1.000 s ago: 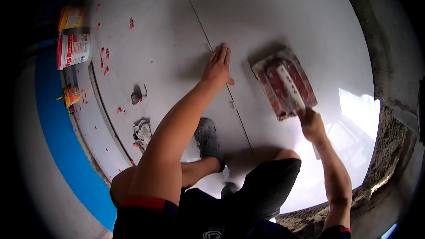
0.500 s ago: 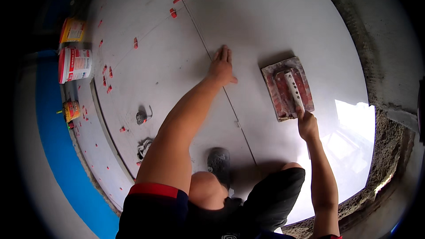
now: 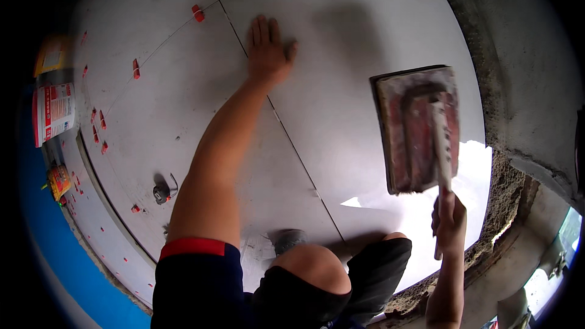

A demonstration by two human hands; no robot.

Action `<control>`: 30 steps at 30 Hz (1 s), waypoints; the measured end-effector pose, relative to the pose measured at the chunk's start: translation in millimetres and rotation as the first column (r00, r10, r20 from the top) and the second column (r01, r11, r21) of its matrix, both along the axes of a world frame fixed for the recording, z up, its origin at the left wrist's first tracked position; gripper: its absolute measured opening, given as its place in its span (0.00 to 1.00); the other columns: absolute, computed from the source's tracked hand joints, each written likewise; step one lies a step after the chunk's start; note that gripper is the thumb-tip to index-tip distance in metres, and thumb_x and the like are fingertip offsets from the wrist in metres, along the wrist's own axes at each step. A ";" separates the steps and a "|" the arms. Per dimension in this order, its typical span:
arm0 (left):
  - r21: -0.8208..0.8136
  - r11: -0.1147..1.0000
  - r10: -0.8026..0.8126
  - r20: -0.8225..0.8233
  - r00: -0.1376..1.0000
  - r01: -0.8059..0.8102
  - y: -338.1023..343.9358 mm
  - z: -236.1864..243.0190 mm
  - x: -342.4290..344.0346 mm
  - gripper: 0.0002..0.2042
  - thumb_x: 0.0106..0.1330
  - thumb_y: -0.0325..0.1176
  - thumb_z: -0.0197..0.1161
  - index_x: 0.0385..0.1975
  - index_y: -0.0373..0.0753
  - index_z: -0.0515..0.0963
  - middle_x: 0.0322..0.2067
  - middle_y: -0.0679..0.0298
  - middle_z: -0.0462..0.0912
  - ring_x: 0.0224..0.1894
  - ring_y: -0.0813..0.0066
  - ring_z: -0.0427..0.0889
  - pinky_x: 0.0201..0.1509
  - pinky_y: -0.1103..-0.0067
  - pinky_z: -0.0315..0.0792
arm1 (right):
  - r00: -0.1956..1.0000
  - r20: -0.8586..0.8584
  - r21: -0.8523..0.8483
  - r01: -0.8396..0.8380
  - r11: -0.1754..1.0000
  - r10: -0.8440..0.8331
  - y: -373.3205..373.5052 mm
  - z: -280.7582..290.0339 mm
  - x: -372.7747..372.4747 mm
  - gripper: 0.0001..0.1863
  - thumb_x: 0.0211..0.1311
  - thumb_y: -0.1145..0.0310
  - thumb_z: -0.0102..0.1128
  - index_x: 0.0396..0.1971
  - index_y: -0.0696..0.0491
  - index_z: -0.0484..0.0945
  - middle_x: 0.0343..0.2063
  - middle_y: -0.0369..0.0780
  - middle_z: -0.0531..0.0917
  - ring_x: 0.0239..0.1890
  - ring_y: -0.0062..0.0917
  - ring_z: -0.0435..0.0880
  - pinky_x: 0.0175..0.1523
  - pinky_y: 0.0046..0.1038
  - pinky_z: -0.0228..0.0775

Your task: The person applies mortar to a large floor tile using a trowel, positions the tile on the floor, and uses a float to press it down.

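Note:
My left hand [image 3: 268,55] lies flat on the pale floor tiles [image 3: 329,109], fingers spread, beside the dark straight joint [image 3: 292,136]. My right hand [image 3: 450,219] is wrapped around the handle of a tile tamper [image 3: 420,128]. The tamper has a worn rectangular reddish-brown pad and a long pale handle with a row of dark holes. Its pad is raised above the tile to the right of the joint, slightly blurred, with a shadow [image 3: 350,30] cast beyond it.
Red levelling wedges [image 3: 198,13] stand along the joints at left. A small dark tool [image 3: 161,192] lies near my left arm. A white-and-red bucket [image 3: 55,113], a yellow bucket [image 3: 52,55] and an orange packet [image 3: 59,181] stand far left. A rough concrete edge [image 3: 512,195] runs along the right.
The tamper has risen off the tile and moved right, with my right hand still around its handle. My left hand has slid farther away and left along the joint. The view has shifted too.

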State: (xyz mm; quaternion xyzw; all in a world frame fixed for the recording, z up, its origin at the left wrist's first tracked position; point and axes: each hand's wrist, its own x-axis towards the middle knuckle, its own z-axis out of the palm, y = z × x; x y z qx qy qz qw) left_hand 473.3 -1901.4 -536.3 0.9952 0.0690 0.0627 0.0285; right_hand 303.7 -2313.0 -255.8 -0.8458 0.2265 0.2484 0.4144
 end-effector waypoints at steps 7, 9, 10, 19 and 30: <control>-0.172 0.984 -0.030 0.061 0.998 0.040 -6.7 19.6 18.2 0.35 0.71 0.49 0.49 0.71 0.29 0.56 0.73 0.41 0.50 0.77 0.47 0.46 0.79 0.60 0.41 | 0.972 0.208 -0.187 -0.073 0.980 0.112 40.3 -110.6 -86.7 0.32 0.75 0.44 0.43 0.21 0.57 0.71 0.11 0.36 0.71 0.15 0.23 0.72 0.20 0.28 0.60; -0.160 0.986 -0.035 0.064 0.997 0.045 -8.7 18.4 18.5 0.35 0.70 0.47 0.51 0.70 0.29 0.57 0.73 0.41 0.51 0.76 0.46 0.47 0.79 0.59 0.41 | 0.925 0.141 -0.281 -0.304 0.910 0.353 70.8 -152.8 -42.7 0.30 0.76 0.47 0.44 0.23 0.59 0.72 0.12 0.38 0.72 0.16 0.26 0.71 0.23 0.32 0.62; -0.206 0.976 -0.041 0.142 0.989 0.070 -1.5 13.8 15.8 0.34 0.70 0.46 0.51 0.70 0.29 0.57 0.72 0.42 0.52 0.76 0.46 0.47 0.79 0.59 0.41 | 0.964 -0.003 -0.112 -0.265 0.958 0.267 79.9 -151.2 -19.0 0.30 0.76 0.47 0.45 0.23 0.59 0.73 0.12 0.37 0.71 0.16 0.25 0.70 0.22 0.31 0.61; -0.269 0.963 0.045 0.080 0.996 -0.022 -5.1 16.0 12.1 0.32 0.70 0.41 0.51 0.69 0.28 0.57 0.72 0.42 0.54 0.76 0.48 0.49 0.78 0.60 0.43 | 0.925 0.378 0.099 -0.090 0.991 0.046 72.3 -48.5 -44.2 0.33 0.76 0.40 0.36 0.17 0.51 0.67 0.08 0.31 0.66 0.10 0.16 0.65 0.17 0.21 0.53; -0.160 0.985 0.079 0.114 0.990 -0.060 -5.7 3.0 -15.9 0.35 0.69 0.46 0.51 0.70 0.28 0.56 0.73 0.44 0.51 0.77 0.48 0.47 0.78 0.59 0.43 | 0.974 -0.203 0.083 -0.084 0.993 0.100 79.5 -152.8 -2.6 0.33 0.75 0.43 0.43 0.26 0.61 0.75 0.15 0.42 0.75 0.17 0.30 0.74 0.25 0.31 0.68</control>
